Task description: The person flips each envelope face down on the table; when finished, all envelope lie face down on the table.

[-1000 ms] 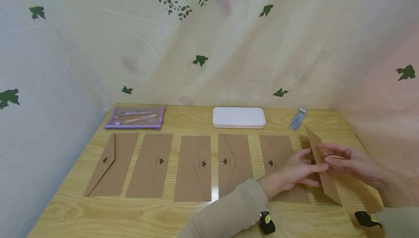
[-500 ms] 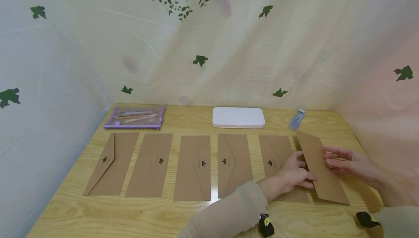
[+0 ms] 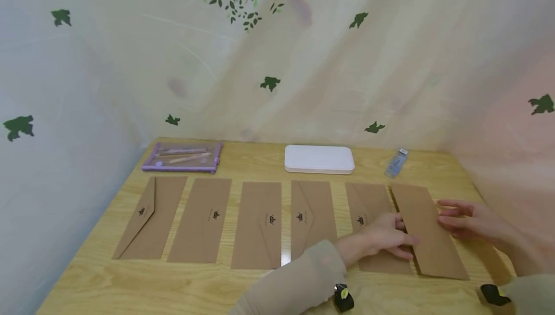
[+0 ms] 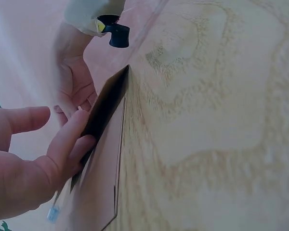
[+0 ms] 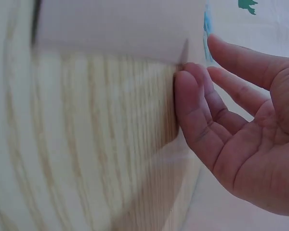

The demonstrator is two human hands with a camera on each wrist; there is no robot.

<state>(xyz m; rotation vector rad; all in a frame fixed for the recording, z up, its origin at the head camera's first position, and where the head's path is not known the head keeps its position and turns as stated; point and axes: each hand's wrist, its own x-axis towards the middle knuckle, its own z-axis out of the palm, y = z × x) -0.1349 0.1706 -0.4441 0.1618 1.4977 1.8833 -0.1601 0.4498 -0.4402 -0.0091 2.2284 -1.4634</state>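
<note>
In the head view, a plain brown paper envelope [image 3: 430, 230] is at the right end of a row of envelopes, its left long edge raised a little. My left hand [image 3: 383, 235] is at that edge, fingertips touching it and one finger reaching over the top. The left wrist view shows the thumb of this hand [image 4: 26, 175] standing apart from the paper. My right hand [image 3: 481, 223] is beside the envelope's right edge. In the right wrist view, its fingers [image 5: 192, 103] are loosely bent near the paper's corner, thumb apart; whether they touch it I cannot tell.
Several brown envelopes with crown prints, such as one nearby [image 3: 311, 216], lie leftward on the wooden table [image 3: 173, 286]. Behind them are a purple-edged pencil pouch [image 3: 188, 156], a white case [image 3: 319, 159] and a small blue packet [image 3: 396, 163]. A printed curtain stands behind.
The right-end envelope has tipped from nearly upright to almost flat. My left hand has loosened from its face to its left edge, and my right hand has moved slightly right.
</note>
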